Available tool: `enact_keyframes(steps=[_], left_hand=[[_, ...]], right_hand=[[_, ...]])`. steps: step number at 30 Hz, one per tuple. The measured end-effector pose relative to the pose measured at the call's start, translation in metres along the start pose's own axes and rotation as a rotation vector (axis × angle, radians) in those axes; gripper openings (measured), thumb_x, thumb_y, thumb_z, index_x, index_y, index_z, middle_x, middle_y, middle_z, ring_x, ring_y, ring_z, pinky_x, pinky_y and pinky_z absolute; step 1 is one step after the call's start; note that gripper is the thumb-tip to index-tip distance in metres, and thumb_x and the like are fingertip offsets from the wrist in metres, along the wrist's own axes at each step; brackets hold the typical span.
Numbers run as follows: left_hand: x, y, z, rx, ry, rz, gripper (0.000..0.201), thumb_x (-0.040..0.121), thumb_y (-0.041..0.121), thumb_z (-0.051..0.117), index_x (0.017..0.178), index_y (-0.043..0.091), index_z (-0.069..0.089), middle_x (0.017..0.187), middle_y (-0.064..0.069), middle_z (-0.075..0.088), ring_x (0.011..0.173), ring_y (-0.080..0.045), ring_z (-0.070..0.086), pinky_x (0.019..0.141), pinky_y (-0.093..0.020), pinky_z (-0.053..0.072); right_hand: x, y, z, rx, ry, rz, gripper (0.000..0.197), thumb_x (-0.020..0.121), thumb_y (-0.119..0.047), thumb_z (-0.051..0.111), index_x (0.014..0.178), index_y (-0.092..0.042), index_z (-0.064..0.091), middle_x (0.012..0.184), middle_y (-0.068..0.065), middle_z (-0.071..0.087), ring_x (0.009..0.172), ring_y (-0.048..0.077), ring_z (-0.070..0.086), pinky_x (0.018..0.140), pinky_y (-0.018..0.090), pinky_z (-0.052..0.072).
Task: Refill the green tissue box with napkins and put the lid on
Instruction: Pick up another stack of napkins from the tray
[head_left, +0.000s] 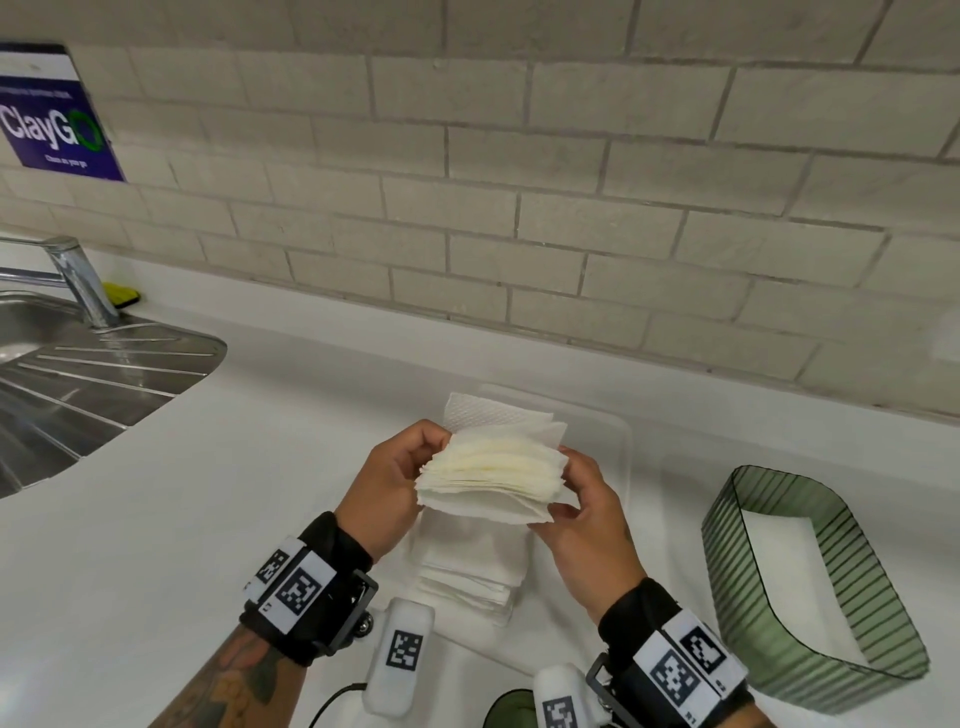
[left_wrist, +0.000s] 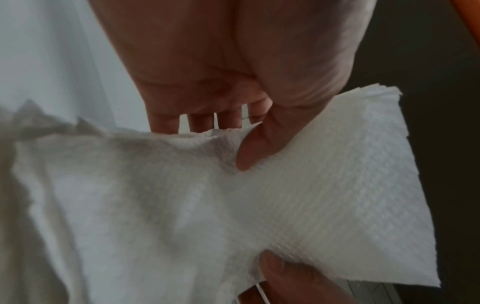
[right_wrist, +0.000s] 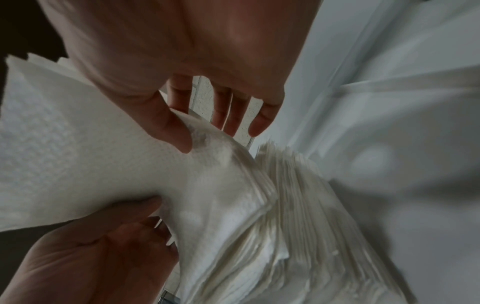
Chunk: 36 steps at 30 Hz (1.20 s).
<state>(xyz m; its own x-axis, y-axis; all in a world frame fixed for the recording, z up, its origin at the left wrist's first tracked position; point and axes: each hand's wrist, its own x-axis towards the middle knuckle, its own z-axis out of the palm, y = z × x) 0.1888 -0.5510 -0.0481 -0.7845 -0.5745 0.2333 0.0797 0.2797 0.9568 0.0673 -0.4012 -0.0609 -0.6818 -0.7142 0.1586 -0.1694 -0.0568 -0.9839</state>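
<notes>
Both forearms reach forward over the white countertop (head_left: 218, 493), wrists banded in black. The left hand (head_left: 387, 480) and right hand (head_left: 584, 512) face each other, thumbs and curled fingers pinching opposite ends of a fanned stack of white paper napkins (head_left: 491, 475) raised above that countertop.

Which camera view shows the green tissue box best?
The head view: the green tissue box sits whole and open on the counter, right of both hands. The left and right wrist views show only napkins and hands, not the box.

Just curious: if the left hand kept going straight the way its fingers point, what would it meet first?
The bundle of napkins it already grips; straight beyond that, probably the right hand on the other side, though depth is hard to judge.
</notes>
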Motion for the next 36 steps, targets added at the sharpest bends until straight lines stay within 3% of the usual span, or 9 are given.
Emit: enact_keyframes(steps=[4, 7, 10, 12, 16, 19, 27, 29, 36], left_hand=[[0.002, -0.003, 0.001, 0.015, 0.03, 0.013, 0.021, 0.072, 0.007, 0.074, 0.085, 0.02, 0.064, 0.104, 0.003, 0.07, 0.095, -0.007, 0.066, 0.078, -0.02, 0.051], [0.002, -0.006, 0.0, 0.023, 0.034, -0.02, 0.026, 0.058, 0.035, 0.07, 0.084, 0.031, 0.064, 0.13, 0.006, 0.056, 0.118, -0.005, 0.056, 0.094, -0.022, 0.047], [0.005, -0.001, 0.002, -0.007, 0.022, -0.038, 0.023, 0.067, 0.026, 0.069, 0.084, 0.013, 0.062, 0.103, 0.01, 0.071, 0.092, -0.004, 0.065, 0.08, -0.02, 0.052], [0.007, 0.007, 0.006, -0.048, 0.03, -0.028, 0.015, 0.076, 0.0, 0.068, 0.087, 0.008, 0.061, 0.083, 0.009, 0.072, 0.077, -0.004, 0.065, 0.068, -0.017, 0.051], [0.017, 0.028, 0.008, -0.247, 0.08, -0.061, 0.054, 0.067, -0.001, 0.069, 0.12, 0.004, 0.055, 0.116, -0.016, 0.067, 0.11, -0.033, 0.063, 0.093, -0.045, 0.05], [0.028, 0.041, 0.01, -0.295, 0.076, -0.032, 0.069, 0.068, -0.003, 0.069, 0.132, 0.006, 0.045, 0.122, -0.02, 0.063, 0.117, -0.037, 0.059, 0.098, -0.052, 0.048], [0.02, 0.022, 0.012, -0.179, 0.09, -0.117, 0.073, 0.055, -0.001, 0.057, 0.125, 0.013, 0.046, 0.111, -0.006, 0.063, 0.103, -0.019, 0.061, 0.072, -0.024, 0.052], [0.017, 0.012, 0.013, -0.123, 0.053, -0.145, 0.07, 0.052, 0.0, 0.056, 0.122, 0.007, 0.051, 0.111, -0.01, 0.064, 0.104, -0.026, 0.062, 0.071, -0.023, 0.05], [0.021, 0.029, 0.022, -0.135, 0.124, -0.107, 0.056, 0.059, 0.006, 0.049, 0.115, 0.009, 0.05, 0.099, -0.001, 0.061, 0.087, -0.011, 0.058, 0.069, -0.018, 0.048]], right_hand=[[0.0, 0.006, -0.004, -0.005, -0.032, -0.001, 0.028, 0.076, -0.013, 0.075, 0.094, -0.033, 0.065, 0.107, -0.005, 0.071, 0.107, 0.024, 0.064, 0.097, 0.054, 0.048], [0.001, 0.005, -0.008, 0.04, -0.019, -0.015, 0.039, 0.08, 0.01, 0.07, 0.085, -0.028, 0.064, 0.098, -0.003, 0.073, 0.099, 0.02, 0.067, 0.091, 0.041, 0.053], [0.002, 0.0, -0.009, 0.153, 0.008, 0.043, 0.045, 0.079, 0.017, 0.067, 0.098, -0.021, 0.053, 0.102, 0.002, 0.071, 0.097, 0.019, 0.069, 0.084, 0.033, 0.055], [0.004, -0.001, -0.01, 0.223, 0.019, 0.097, 0.056, 0.079, 0.013, 0.068, 0.11, -0.026, 0.044, 0.108, 0.005, 0.068, 0.094, 0.016, 0.07, 0.087, 0.039, 0.054], [0.016, -0.015, -0.009, 0.174, -0.115, 0.147, 0.057, 0.081, -0.006, 0.073, 0.127, -0.03, 0.05, 0.116, -0.001, 0.069, 0.105, 0.016, 0.068, 0.097, 0.045, 0.052], [0.027, -0.032, -0.002, 0.025, -0.154, 0.09, 0.043, 0.079, -0.021, 0.069, 0.12, -0.028, 0.062, 0.113, -0.005, 0.072, 0.108, 0.015, 0.067, 0.1, 0.046, 0.05], [0.028, -0.03, 0.006, 0.015, -0.138, 0.116, 0.065, 0.067, -0.023, 0.075, 0.122, -0.037, 0.045, 0.114, -0.008, 0.064, 0.105, 0.011, 0.063, 0.095, 0.04, 0.053], [0.026, -0.027, 0.006, 0.029, -0.133, 0.15, 0.063, 0.068, -0.017, 0.07, 0.121, -0.036, 0.042, 0.11, -0.008, 0.063, 0.102, 0.01, 0.063, 0.095, 0.038, 0.052], [0.037, -0.049, 0.016, -0.012, -0.076, 0.122, 0.04, 0.084, 0.005, 0.046, 0.115, -0.02, 0.044, 0.096, -0.004, 0.06, 0.083, 0.012, 0.057, 0.073, 0.029, 0.048]])
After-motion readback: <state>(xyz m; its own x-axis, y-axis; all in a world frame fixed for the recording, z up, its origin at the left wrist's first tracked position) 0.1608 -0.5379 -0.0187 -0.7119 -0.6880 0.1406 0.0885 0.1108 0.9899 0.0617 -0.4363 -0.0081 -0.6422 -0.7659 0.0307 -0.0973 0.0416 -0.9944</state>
